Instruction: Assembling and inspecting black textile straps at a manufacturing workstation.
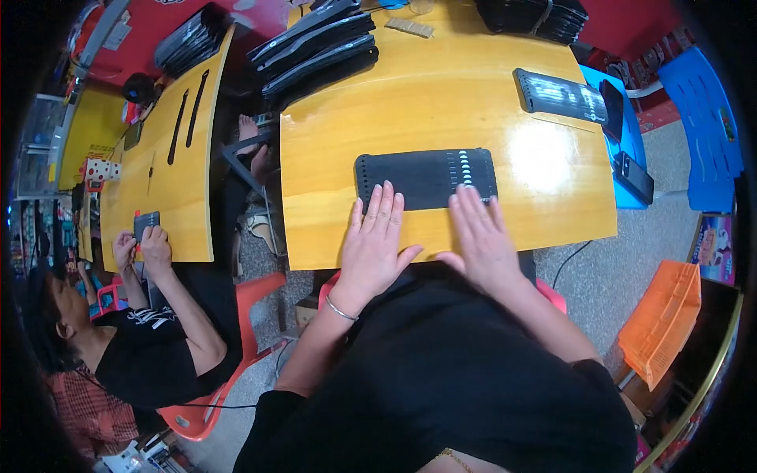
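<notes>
A flat black rectangular piece (418, 175) lies on the yellow table (331, 236) in front of me. Small holes run along its left end, and a row of pale half-round marks shows near its right end. My left hand (374, 244) lies flat with its fingers stretched, the tips on the lower left part of the piece. Likewise flat, my right hand (482, 240) has its fingertips on the lower right part, beside the pale marks. Both thumbs point inward, toward each other, off the piece. Neither hand grips anything.
Stacked black pieces (319, 51) and a tied black bundle (536, 17) sit at the back. A glossy black piece (561, 96) lies at the right, near a phone (633, 178) on a blue surface. At left, a co-worker (150, 331) handles a small dark piece at another table.
</notes>
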